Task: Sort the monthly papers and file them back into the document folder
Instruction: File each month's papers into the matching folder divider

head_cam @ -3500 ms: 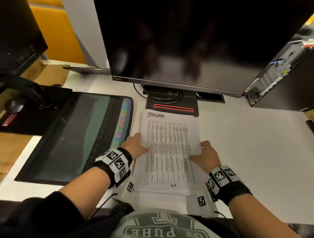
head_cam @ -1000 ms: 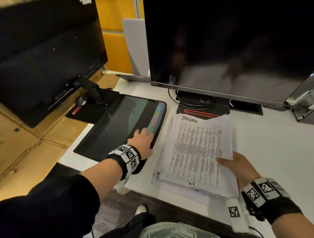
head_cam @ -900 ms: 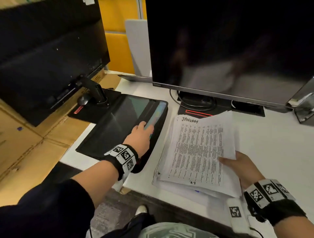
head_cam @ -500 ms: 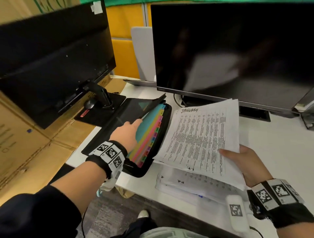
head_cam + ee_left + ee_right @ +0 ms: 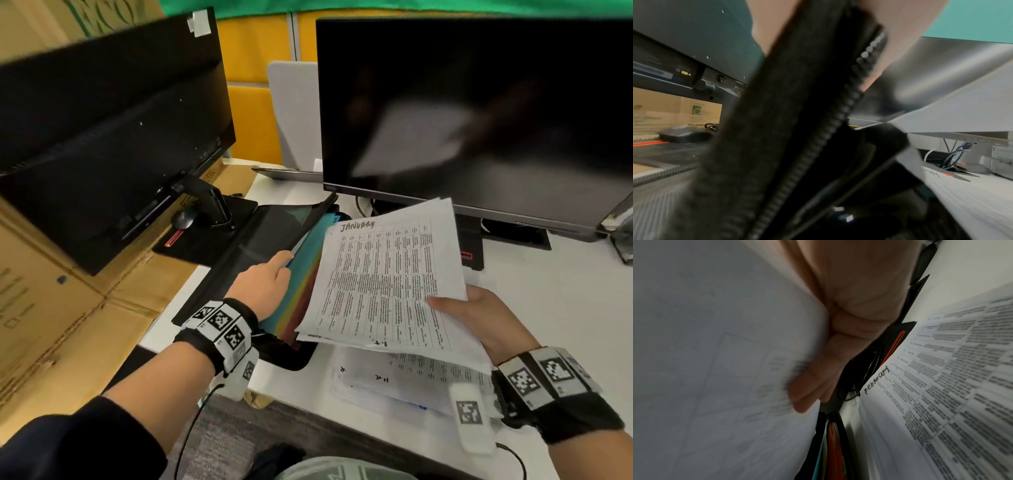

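Observation:
A black zip document folder (image 5: pixel 260 240) lies left of centre on the white desk, with teal, yellow and red dividers (image 5: pixel 303 291) showing. My left hand (image 5: pixel 274 274) holds its cover (image 5: pixel 818 129) lifted, with skin on both sides of the zipper edge. My right hand (image 5: pixel 455 305) pinches the right edge of the sheets headed JANUARY (image 5: pixel 387 281), thumb on top and fingers (image 5: pixel 818 378) underneath. They hang tilted over the dividers. The remaining stack (image 5: pixel 411 380) lies on the desk below, topped by a sheet headed February (image 5: pixel 941 386).
A large dark monitor (image 5: pixel 479 102) stands behind the papers on its base (image 5: pixel 472 246). A second monitor (image 5: pixel 102 120) leans at the left, with a mouse (image 5: pixel 183 219) on its base. Cardboard boxes (image 5: pixel 51 308) lie left of the desk (image 5: pixel 565 291).
My left hand went from the stack to the folder and raised its cover, baring the dividers. My right hand lifted the January sheets and swung them left over the open folder.

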Demonstrator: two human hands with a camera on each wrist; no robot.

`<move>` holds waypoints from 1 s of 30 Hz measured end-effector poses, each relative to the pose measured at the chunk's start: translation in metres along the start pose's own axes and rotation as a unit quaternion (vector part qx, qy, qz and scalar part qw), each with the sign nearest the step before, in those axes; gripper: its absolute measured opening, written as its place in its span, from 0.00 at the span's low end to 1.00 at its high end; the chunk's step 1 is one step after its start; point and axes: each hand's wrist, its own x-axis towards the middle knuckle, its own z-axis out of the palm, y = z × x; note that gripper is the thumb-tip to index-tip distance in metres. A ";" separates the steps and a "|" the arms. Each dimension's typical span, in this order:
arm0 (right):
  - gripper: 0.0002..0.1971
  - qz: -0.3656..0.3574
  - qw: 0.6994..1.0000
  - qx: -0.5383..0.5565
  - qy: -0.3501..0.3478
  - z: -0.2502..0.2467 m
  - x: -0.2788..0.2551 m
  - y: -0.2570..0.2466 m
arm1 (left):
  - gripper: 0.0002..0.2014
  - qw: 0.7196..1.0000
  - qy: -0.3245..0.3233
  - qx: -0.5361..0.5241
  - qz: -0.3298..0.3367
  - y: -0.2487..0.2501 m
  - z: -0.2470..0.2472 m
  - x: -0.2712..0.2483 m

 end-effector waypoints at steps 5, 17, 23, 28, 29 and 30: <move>0.12 -0.016 0.999 -0.018 0.028 0.031 0.019 -0.015 | 0.18 0.998 -0.053 -0.040 0.001 -0.002 -0.011 0.004; 0.07 -0.049 0.991 0.008 0.121 0.075 0.012 -0.044 | 0.20 0.986 -0.156 -0.040 0.035 -0.005 -0.033 0.026; 0.09 -0.035 0.993 0.074 0.079 0.069 0.002 -0.060 | 0.20 0.987 -0.142 -0.039 0.058 -0.003 -0.034 0.025; 0.08 -0.021 0.994 0.034 0.098 0.089 0.007 -0.039 | 0.20 0.981 -0.173 -0.014 0.087 -0.008 -0.036 0.033; 0.08 -0.018 0.995 0.014 0.100 0.096 0.008 -0.033 | 0.22 0.981 -0.170 0.005 0.096 -0.008 -0.037 0.033; 0.06 -0.018 0.994 -0.007 0.103 0.102 0.008 -0.028 | 0.23 0.980 -0.164 0.030 0.106 -0.007 -0.037 0.033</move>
